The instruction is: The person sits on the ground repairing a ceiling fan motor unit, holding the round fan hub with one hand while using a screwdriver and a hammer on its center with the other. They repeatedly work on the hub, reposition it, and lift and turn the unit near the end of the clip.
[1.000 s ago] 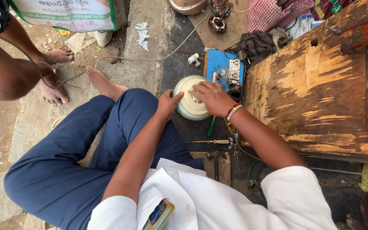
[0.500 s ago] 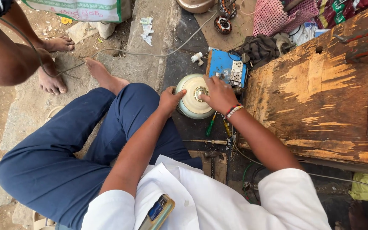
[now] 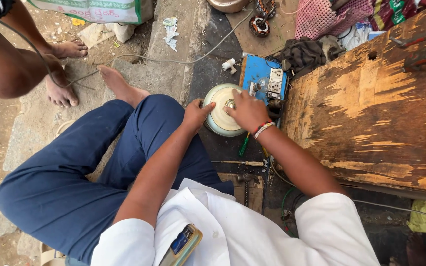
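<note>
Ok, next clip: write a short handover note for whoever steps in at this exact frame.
Left hand: grips the left rim of the round cream motor housing on the ground.
Right hand: flat on top of it, fingers near its metal centre hub.
Nearby: blue switch board behind, green-handled screwdriver and a second screwdriver in front, wooden box to the right.
Done: housing steadied. Left: cannot tell; no tool in hand.

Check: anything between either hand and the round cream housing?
Nothing visible. The left hand grips the rim of the round cream housing, and the right hand rests on its top by the metal hub. The blue switchboard sits behind, clear.
</note>
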